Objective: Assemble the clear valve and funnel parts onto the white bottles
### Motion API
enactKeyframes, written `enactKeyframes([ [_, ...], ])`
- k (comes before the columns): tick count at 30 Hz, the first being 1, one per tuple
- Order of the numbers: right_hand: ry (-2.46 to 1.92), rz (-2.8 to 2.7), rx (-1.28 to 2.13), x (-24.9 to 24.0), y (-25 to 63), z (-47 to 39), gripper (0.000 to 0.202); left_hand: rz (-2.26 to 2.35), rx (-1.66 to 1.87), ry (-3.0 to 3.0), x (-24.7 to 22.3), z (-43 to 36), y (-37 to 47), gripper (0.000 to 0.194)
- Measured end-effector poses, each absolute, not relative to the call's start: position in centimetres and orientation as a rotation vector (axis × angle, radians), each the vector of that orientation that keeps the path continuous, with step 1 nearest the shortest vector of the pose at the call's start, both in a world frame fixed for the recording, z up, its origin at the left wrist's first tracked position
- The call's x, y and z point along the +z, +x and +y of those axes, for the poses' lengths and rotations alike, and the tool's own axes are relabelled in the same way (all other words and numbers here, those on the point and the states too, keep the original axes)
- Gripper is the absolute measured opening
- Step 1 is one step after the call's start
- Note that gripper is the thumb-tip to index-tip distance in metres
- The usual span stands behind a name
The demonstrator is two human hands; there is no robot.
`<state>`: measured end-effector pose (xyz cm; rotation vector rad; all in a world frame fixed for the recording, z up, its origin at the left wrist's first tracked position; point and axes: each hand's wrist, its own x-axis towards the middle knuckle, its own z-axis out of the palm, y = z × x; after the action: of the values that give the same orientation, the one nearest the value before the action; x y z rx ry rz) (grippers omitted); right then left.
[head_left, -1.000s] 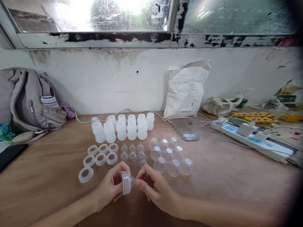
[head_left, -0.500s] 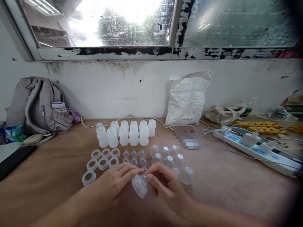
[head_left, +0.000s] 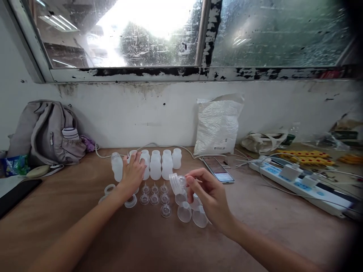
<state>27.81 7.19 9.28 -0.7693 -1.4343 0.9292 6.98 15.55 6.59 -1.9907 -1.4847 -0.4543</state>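
Note:
My right hand (head_left: 209,194) pinches a clear bottle nipple fitted in a translucent screw ring (head_left: 176,184), held tilted above the table. My left hand (head_left: 132,170) is stretched over the rows of frosted bottles (head_left: 155,166), its fingers apart at a bottle near the left end. Whether they touch it is hard to tell. Under and beside my left forearm lie loose screw rings (head_left: 131,201), partly covered. Several clear nipples (head_left: 154,199) stand in short rows in the middle. Clear domed caps (head_left: 184,212) lie below my right hand, which hides some of them.
A phone (head_left: 219,170) lies behind my right hand, before a white padded bag (head_left: 217,124) leaning on the wall. At right is a power strip (head_left: 300,185) with plugs and cables. A grey backpack (head_left: 48,132) and a black flat object (head_left: 18,197) are at left.
My hands have parted. The left has let go of the nipple and ring and reached forward to the bottles; the right has lifted that piece up and slightly right. The camera view has shifted slightly.

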Motion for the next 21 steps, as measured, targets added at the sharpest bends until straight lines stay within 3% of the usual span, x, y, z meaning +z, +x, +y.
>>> enactKeyframes([
  [12,-0.772,-1.454,0.948,9.1,28.0,7.5,0.015,-1.529,-0.623,-2.374,10.6,10.2,5.4,0.019],
  [17,-0.828,-1.506,0.968,8.3,27.9,7.8,0.015,-1.507,-0.587,-2.856,9.1,6.6,5.8,0.017],
  [21,-0.854,-1.544,1.008,7.7,27.7,8.0,0.016,-1.659,-0.848,-2.963,6.6,5.0,6.7,0.017],
])
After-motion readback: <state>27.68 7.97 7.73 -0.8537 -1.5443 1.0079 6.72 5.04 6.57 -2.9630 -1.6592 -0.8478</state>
